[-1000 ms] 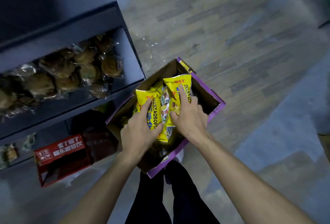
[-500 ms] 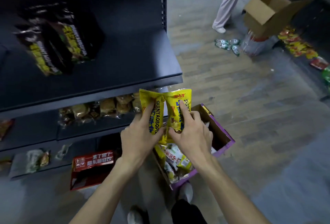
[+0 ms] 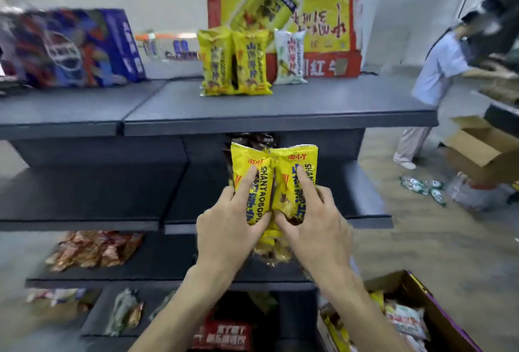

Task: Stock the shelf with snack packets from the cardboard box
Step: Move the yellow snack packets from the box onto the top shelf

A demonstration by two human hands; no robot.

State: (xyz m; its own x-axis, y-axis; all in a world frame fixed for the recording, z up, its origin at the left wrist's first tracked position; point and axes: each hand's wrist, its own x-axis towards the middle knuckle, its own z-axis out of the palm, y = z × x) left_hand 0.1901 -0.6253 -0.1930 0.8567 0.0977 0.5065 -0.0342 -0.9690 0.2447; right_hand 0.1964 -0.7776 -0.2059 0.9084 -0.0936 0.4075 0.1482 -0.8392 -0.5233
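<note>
Raised since half a second ago, the pair of yellow snack packets (image 3: 280,183) now stands upright just below the front edge of the top shelf (image 3: 280,113). The cardboard box (image 3: 404,290) sits far below that shelf, toward its right end. Left hand (image 3: 227,228) grasps one packet, right hand (image 3: 317,225) the other, forefingers laid along the faces. On the top shelf two yellow packets (image 3: 236,62) and a white packet (image 3: 289,56) already stand. Judged progress: early, since the box holds more packets and this pair is not yet placed.
</note>
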